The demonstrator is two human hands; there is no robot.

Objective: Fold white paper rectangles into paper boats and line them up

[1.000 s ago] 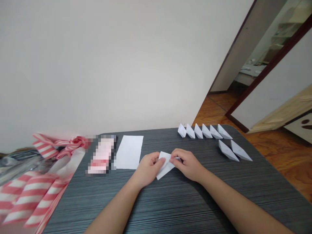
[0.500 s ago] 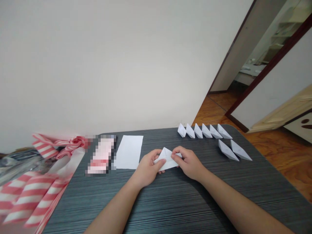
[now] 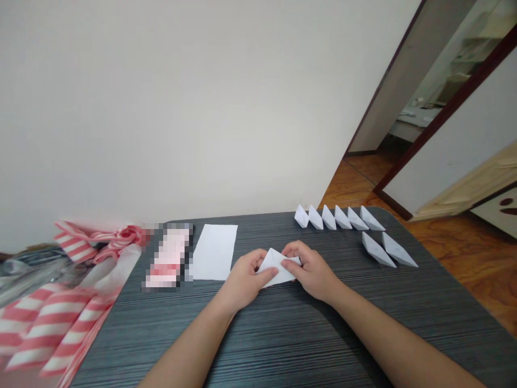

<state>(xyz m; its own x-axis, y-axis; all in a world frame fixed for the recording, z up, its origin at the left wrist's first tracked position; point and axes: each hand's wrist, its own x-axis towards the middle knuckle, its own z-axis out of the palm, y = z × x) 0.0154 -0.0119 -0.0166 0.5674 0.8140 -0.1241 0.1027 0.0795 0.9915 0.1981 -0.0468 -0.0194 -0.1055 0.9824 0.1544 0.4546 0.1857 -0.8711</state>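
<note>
A folded white paper piece (image 3: 278,268), roughly triangular, sits between my hands just above the dark striped tabletop (image 3: 307,337). My left hand (image 3: 246,276) pinches its left corner, and my right hand (image 3: 309,272) grips its right side. My fingers hide part of the fold. To the left of my left hand lies a flat white paper sheet (image 3: 214,252). A row of several folded paper boats (image 3: 328,217) stands along the far edge, beyond my right hand, and two more paper boats (image 3: 388,250) lie nearer the right side.
A pixelated pink-and-white packet (image 3: 167,257) lies at the table's far left. Red-and-white striped plastic wrapping (image 3: 48,323) heaps beyond the left edge. Wooden flooring (image 3: 456,253) spreads past the right edge, with a door frame (image 3: 440,116) behind.
The paper has turned from a steep, tilted shape to a flatter triangle lying crosswise between my hands. My hands have shifted their grip along its edges.
</note>
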